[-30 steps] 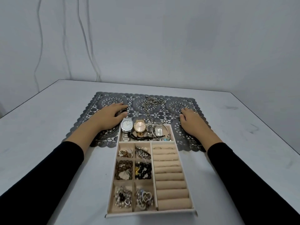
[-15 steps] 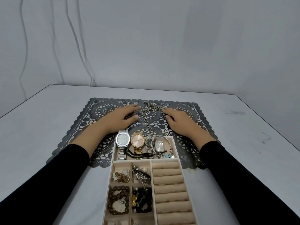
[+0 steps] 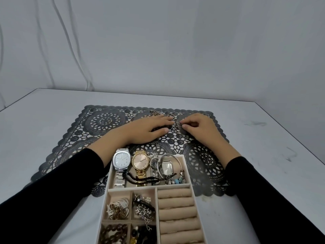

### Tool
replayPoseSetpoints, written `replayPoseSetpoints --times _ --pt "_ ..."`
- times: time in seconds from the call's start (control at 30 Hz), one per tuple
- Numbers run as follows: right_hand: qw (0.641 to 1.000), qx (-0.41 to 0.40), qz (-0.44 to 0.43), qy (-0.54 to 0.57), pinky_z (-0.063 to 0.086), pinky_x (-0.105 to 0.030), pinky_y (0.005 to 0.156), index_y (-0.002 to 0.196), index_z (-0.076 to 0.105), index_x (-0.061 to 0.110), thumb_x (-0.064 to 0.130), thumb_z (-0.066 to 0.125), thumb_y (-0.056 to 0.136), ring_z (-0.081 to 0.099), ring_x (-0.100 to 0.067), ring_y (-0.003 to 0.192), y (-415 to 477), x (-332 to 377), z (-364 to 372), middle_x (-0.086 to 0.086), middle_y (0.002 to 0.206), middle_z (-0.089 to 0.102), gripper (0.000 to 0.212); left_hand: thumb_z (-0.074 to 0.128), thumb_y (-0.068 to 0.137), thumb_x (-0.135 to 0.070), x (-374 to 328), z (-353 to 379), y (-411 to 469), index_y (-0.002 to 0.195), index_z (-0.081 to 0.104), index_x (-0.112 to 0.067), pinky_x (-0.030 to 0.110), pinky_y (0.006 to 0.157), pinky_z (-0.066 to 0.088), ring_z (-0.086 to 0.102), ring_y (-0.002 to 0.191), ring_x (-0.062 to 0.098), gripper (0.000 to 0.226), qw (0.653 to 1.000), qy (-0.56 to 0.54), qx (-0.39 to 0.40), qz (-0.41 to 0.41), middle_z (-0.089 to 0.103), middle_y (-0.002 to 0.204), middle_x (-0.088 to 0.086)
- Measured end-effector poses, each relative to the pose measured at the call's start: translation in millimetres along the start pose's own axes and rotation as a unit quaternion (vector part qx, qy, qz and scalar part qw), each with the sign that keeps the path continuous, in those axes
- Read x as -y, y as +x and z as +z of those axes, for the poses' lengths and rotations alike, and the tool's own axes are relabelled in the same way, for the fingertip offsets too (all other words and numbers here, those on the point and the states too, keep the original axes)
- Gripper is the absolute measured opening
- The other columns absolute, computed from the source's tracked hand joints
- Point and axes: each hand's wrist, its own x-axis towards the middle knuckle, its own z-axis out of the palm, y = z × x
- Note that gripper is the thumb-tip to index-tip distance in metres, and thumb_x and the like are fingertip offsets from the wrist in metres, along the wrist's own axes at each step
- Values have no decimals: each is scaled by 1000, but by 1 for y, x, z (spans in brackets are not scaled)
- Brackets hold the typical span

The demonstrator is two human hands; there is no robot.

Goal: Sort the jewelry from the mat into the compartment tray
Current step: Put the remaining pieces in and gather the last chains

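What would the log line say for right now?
left hand: rests on chain | right hand: pinches chain | chain: on mat | tray: part filled

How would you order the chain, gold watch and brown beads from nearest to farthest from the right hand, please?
1. Chain, on the mat, pinched by the right hand.
2. Gold watch, in the tray's far compartment.
3. Brown beads, near-left compartment.

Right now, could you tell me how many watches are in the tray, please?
4, all in the far compartment of the tray: silver square-faced watch leftmost, gold watch next, small dark-faced watch, rectangular watch rightmost. Others may hide underneath.
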Motion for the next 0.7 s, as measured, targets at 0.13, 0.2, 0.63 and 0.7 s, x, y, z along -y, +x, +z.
replayPoseSetpoints --times 0.13,0.2,0.63,0.7 --pt "1000 -8 20 14 45 -12 84 93 75 22 17 68 85 59 -7 97 1 0 -2 6 103 66 12 36 104 -41 3 0 6 150 36 -32 24 117 11 13 147 1 46 1000 8 -2 11 26 157 -19" --pt "999 -15 35 30 41 -4 76 95 75 19 16 68 85 59 -5 95 0 1 -4 6 103 68 12 40 104 -35 5 -2 6 146 44 -31 26 118 16 23 145 2 42 999 1 -26 19 35 153 -17" --pt "998 4 58 16 47 -22 85 95 73 23 16 66 87 59 -11 93 3 4 -4 6 99 66 12 54 99 -31 5 -3 16 126 66 -26 30 108 41 54 124 4 29 994 0 -90 58 63 131 -13" --pt "998 5 59 20 48 -22 84 97 72 21 17 67 86 60 -12 91 4 4 -4 7 95 65 12 56 99 -29 7 -5 15 121 69 -25 29 102 46 59 116 4 26 992 -7 -116 57 67 123 -13"
